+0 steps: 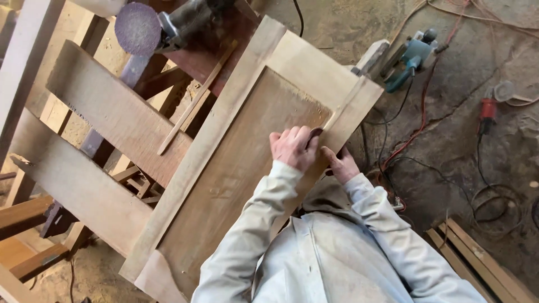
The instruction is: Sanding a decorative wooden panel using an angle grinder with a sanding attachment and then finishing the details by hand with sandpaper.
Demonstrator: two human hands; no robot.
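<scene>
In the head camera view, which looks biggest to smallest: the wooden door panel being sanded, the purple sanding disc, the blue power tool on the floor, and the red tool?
1. wooden door panel, by far the largest.
2. blue power tool and purple sanding disc look about alike; I won't rank them.
3. red tool, smallest, though it lies farther off.

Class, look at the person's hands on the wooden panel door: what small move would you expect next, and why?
Probably a short sanding stroke along the recess edge. The left hand presses a dark abrasive piece against the panel door beside the raised frame, while the right hand grips the door's edge, steadying it.
</scene>
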